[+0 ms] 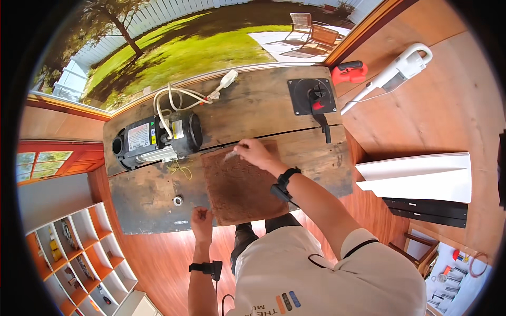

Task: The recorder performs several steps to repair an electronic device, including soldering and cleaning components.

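A brown, cloth-like square (240, 189) lies at the front middle of the worn wooden workbench (142, 203). Over its far part, my right hand (255, 154) pinches a small pale piece (230, 155), too small to identify. My left hand (201, 220) is at the bench's front edge, beside the square's near-left edge. Its fingers are curled closed, and whatever they may hold is hidden. Left of the square are a small white ring-shaped roll (178, 200) and thin yellow string (181, 168).
A black electric pump motor (158, 138) with a white cable and plug (228, 79) occupies the back left. At back right stands a black plate with a crank handle (312, 97). Beyond the bench's right side are a red tool (350, 72) and a white stick vacuum (398, 68).
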The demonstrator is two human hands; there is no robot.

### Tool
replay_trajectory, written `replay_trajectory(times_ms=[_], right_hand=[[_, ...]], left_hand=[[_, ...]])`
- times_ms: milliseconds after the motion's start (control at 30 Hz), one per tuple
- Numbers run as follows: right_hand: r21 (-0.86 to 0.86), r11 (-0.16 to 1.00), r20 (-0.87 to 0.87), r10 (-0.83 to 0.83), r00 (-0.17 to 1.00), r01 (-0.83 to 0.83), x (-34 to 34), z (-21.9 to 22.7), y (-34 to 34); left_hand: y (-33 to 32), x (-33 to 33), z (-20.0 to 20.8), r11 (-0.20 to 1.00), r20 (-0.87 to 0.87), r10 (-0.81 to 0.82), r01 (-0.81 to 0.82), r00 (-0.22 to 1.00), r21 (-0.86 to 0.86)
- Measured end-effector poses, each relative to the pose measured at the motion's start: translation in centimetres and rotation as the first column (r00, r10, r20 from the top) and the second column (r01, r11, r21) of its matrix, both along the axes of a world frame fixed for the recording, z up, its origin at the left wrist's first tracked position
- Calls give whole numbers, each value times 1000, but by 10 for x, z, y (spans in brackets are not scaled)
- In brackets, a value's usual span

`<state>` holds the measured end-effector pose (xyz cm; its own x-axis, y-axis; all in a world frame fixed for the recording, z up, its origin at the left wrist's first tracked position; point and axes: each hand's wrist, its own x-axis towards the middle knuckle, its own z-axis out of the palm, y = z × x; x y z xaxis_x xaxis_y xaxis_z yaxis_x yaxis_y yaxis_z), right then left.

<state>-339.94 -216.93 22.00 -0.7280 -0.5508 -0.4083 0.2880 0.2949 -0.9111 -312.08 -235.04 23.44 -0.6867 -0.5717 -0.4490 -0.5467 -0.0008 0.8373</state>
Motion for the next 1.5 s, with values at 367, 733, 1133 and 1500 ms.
replay_trajectory(times_ms=[367,733,1133,1500], right_hand=[[235,970,-546,80,834,61,-23,-33,88],[462,885,-708,408,577,-59,-13,-23,88],[594,797,-600,526,603,-105,-19,-8,78],[403,913,-605,322,728,-69,-26,-14,78]], left_hand=[[9,-16,26,982,-2,-183,183,983,-54],[21,-59,15,882,57,-427,430,902,-190],[68,-185,12,636,-57,-711,607,701,-477],[80,-230,-39,506,51,-786,689,616,-519]])
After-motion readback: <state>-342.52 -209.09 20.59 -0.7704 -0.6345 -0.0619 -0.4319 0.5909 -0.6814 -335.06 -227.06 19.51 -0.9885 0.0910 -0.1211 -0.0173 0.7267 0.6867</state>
